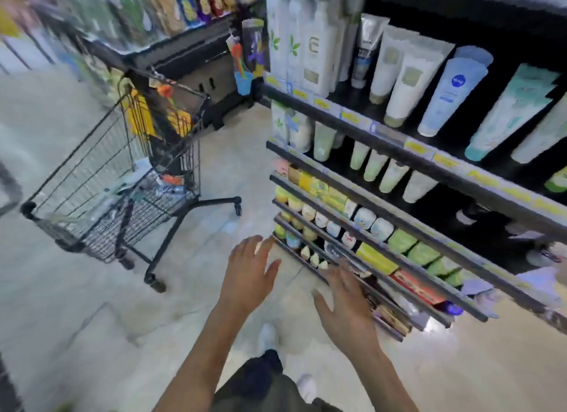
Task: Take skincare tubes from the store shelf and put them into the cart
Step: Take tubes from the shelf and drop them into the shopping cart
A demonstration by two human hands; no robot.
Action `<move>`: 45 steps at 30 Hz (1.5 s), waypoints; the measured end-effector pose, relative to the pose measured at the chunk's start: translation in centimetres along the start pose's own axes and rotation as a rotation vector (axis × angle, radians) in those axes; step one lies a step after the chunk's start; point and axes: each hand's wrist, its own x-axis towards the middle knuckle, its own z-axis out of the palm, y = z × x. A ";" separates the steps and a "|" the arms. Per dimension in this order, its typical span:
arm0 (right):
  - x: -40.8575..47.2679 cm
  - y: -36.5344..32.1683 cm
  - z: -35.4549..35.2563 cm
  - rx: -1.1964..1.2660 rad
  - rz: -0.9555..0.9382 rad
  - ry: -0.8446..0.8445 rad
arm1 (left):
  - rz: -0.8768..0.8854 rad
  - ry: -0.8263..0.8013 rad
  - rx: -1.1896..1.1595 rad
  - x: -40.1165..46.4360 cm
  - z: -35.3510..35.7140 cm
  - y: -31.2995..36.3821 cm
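Skincare tubes stand cap-down on the dark store shelf (362, 114) at the right: white tubes (408, 83), a blue-and-white tube (451, 89), teal ones (509, 111) and pale green tubes (374, 164) one tier lower. The black wire cart (101, 197) stands to the left on the floor, with several items lying in its basket. My left hand (248, 273) is open, fingers spread, low in front of the shelf's end and holding nothing. My right hand (346, 301) is open too, beside the lowest shelf tiers and apart from the tubes above.
Lower tiers hold small jars and boxes (334, 197). Another aisle shelf (171, 19) with packaged goods runs behind the cart. Hanging items (242, 65) dangle at the shelf's end. Pale tiled floor (92, 319) lies between me and the cart. The picture is blurred.
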 end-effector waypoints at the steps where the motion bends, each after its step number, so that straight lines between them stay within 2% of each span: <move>1: -0.4 -0.5 1.0 0.008 -0.026 -0.023 | -0.048 -0.009 0.003 -1.4 -0.3 -1.1; 6: 0.1 -3.1 5.4 0.021 -0.191 -0.136 | -0.233 -0.003 0.033 -6.1 -2.6 -6.7; 13: 5.8 -12.5 10.6 -0.058 -0.409 -0.296 | -0.461 0.131 0.020 -10.1 -6.4 -15.5; 24: 16.2 -27.9 19.4 -0.059 -0.534 -0.368 | -0.719 0.168 -0.029 -11.8 -11.0 -28.5; 31: 22.8 -31.7 22.7 -0.095 -0.503 -0.415 | -0.768 0.148 -0.047 -5.6 -12.8 -34.7; 39: 33.8 -33.9 24.8 -0.080 -0.452 -0.456 | -0.734 0.132 -0.028 8.4 -14.5 -43.2; 45: 43.6 -37.9 26.3 -0.115 -0.490 -0.517 | -0.751 0.107 -0.044 16.8 -15.5 -48.3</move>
